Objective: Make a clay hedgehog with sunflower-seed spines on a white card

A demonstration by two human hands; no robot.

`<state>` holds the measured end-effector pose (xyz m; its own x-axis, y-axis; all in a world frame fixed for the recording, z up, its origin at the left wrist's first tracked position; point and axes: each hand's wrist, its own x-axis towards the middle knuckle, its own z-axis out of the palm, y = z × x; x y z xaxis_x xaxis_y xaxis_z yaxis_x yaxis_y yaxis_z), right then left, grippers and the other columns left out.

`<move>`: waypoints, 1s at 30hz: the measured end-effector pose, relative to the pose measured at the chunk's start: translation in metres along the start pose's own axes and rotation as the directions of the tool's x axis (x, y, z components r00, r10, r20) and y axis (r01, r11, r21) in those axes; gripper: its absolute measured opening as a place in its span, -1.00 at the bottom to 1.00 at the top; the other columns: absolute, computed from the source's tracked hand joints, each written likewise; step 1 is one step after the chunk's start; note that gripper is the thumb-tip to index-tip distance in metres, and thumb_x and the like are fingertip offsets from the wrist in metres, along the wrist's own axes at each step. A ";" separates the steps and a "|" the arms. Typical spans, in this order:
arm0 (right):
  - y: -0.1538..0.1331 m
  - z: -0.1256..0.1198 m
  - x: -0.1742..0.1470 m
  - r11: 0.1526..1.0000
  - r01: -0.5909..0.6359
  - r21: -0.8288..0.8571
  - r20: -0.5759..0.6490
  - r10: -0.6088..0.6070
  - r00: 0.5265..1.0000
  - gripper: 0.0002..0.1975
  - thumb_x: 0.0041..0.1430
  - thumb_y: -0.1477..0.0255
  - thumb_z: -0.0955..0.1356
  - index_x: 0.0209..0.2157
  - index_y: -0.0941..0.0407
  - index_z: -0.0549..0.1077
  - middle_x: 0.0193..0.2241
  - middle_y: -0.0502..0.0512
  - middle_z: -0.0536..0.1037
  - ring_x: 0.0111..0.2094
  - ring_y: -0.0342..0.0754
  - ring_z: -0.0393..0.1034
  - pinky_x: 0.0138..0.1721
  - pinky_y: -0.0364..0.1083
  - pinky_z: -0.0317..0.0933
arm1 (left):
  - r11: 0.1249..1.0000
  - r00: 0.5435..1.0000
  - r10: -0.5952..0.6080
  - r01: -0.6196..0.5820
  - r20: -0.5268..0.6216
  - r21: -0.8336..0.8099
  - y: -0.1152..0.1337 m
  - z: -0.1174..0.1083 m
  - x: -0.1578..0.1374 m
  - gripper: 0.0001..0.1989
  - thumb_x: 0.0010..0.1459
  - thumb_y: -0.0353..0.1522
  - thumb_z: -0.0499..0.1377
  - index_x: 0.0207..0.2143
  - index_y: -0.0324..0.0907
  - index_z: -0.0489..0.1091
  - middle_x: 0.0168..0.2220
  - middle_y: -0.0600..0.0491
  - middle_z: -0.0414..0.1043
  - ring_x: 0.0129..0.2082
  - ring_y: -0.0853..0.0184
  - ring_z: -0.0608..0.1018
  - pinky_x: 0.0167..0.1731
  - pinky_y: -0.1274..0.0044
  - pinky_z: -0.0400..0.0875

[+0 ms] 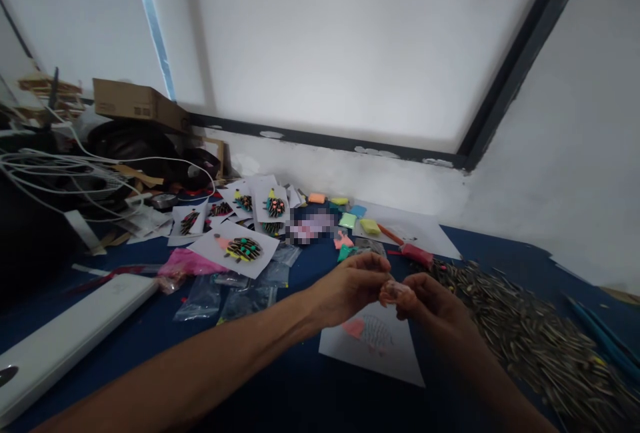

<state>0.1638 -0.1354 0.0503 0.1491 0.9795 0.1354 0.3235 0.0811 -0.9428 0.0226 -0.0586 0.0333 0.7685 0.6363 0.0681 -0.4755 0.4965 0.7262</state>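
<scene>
My left hand (347,286) and my right hand (436,303) meet above the table, both closed with fingertips pinching a small crumpled orange plastic packet (397,294). What is inside the packet is hard to make out. Below them lies a white sheet (400,365) bearing a hedgehog drawing (373,334); its head and feet are coloured coral pink and its back shows rows of dark strokes. Just beyond my fingers are an open coral clay packet (343,240) and a green one (345,253).
Striped sunflower seeds (525,333) are heaped at the right. Finished hedgehog pictures (243,249) and clear zip bags (200,296) lie at the left. Clay packets (370,226) stand farther back. A long white box (75,339), cables (65,173) and a cardboard box (135,99) occupy the left side.
</scene>
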 end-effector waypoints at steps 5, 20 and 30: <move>0.004 -0.002 0.002 0.999 0.034 -0.038 -0.018 -0.035 0.999 -0.65 -0.07 0.07 0.39 -0.52 0.08 0.36 -0.63 -0.04 0.41 -0.55 -0.11 0.32 -0.49 -0.12 0.25 | 1.000 1.000 0.008 -0.007 0.009 -0.004 -0.001 0.004 0.003 -0.66 -0.14 -0.36 0.39 -0.37 -0.27 0.32 -0.53 0.11 0.35 -0.51 0.44 0.44 -0.41 0.54 0.25; 0.005 -0.017 0.004 0.978 0.137 -0.157 0.000 -0.139 0.990 -0.79 0.00 0.23 0.37 -0.45 0.09 0.46 -0.55 0.04 0.55 -0.50 -0.03 0.47 -0.51 -0.12 0.31 | 0.892 0.979 -0.026 -0.068 0.202 0.446 0.007 -0.004 0.006 -0.70 -0.05 -0.36 0.35 -0.28 -0.31 0.39 -0.47 0.05 0.44 -0.54 0.47 0.46 -0.51 0.57 0.31; 0.010 -0.014 0.004 0.975 0.133 -0.179 0.079 -0.120 0.990 -0.78 0.03 0.25 0.36 -0.54 0.09 0.40 -0.60 0.00 0.49 -0.55 -0.07 0.41 -0.56 -0.15 0.23 | 0.879 0.917 -0.218 0.036 0.334 0.476 0.019 -0.003 -0.001 -0.69 0.09 -0.32 0.26 -0.09 -0.21 0.43 -0.43 0.06 0.43 -0.49 0.49 0.43 -0.47 0.62 0.29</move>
<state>0.1810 -0.1334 0.0462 0.0351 0.9741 0.2236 0.5023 0.1762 -0.8466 0.0119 -0.0479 0.0450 0.9513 0.2782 0.1324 -0.1865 0.1779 0.9662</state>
